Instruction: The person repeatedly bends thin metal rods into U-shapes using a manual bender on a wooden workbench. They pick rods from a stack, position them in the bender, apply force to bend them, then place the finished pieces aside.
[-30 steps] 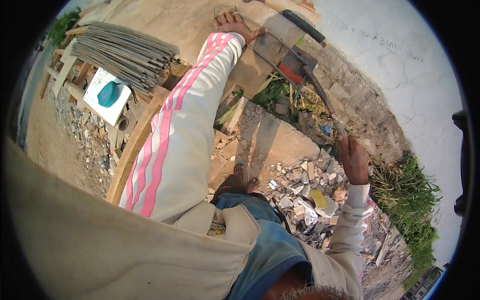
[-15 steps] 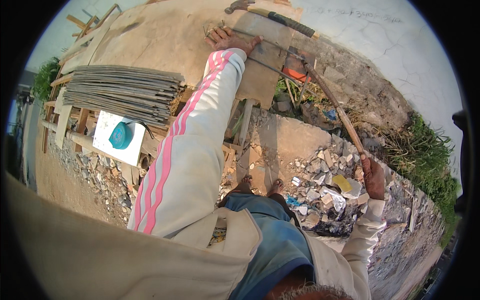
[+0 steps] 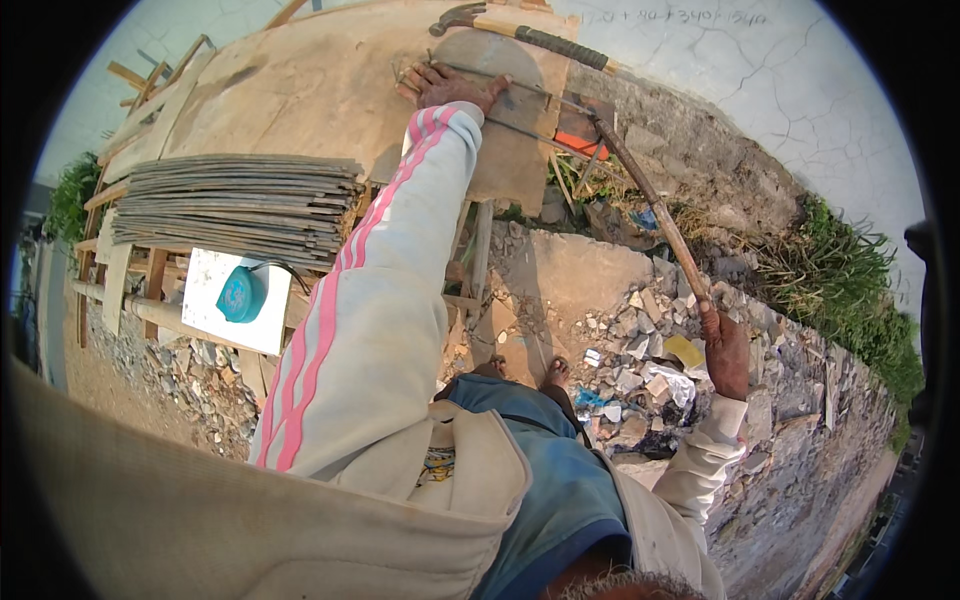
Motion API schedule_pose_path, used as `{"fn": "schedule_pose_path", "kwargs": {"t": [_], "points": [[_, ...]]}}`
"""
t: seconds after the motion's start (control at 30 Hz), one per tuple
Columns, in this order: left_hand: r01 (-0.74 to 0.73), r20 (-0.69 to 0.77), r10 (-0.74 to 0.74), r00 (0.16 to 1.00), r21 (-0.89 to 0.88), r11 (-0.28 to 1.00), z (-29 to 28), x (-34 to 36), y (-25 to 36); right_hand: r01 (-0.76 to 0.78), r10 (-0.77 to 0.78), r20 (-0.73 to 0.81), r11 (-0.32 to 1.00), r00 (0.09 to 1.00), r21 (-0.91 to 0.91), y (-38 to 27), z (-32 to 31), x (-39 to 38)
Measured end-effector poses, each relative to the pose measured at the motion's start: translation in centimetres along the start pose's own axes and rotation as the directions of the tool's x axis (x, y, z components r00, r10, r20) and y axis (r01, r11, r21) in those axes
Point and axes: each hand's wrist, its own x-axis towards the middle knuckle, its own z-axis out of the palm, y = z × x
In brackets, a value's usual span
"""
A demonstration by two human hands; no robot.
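My left hand (image 3: 455,90) lies palm down on the wooden board (image 3: 300,90), fingers stretched out, over a thin metal rod (image 3: 530,88). A second dark rod runs beside it, nearer to me. At the board's right edge, the rod meets the far end of a long rusty metal bar (image 3: 655,205); how they join is too small to make out. Low on the right, my right hand (image 3: 727,352) is closed around the bar's near end. A claw hammer (image 3: 540,40) with a dark wrapped grip rests on the board beyond my left hand.
Many dark metal rods (image 3: 235,205) lie stacked at the left. Nearer, a teal tape measure (image 3: 240,294) sits on a white panel (image 3: 205,300). Broken rubble (image 3: 640,350) covers the ground at my feet. A cracked pale wall (image 3: 800,110) and green plants (image 3: 835,265) stand at the right.
The view has turned slightly, so most things sit a little further left. Both hands keep nearly the same places; my right hand still grips the bar.
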Motion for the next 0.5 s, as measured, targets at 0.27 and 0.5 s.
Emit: {"fn": "schedule_pose_path", "kwargs": {"t": [0.27, 0.5], "points": [[-0.005, -0.028, 0.006, 1.0, 0.037, 0.999, 0.1, -0.2, -0.1, 0.058, -0.058, -0.002, 0.998, 0.998, -0.018, 0.0, -0.6, 0.5], [-0.015, -0.064, 0.018, 0.998, 0.047, 0.999, 0.1, -0.2, 0.0, -0.169, -0.071, 0.494, 0.89, 0.867, 0.423, 2.5, -3.8, 2.2]]}}
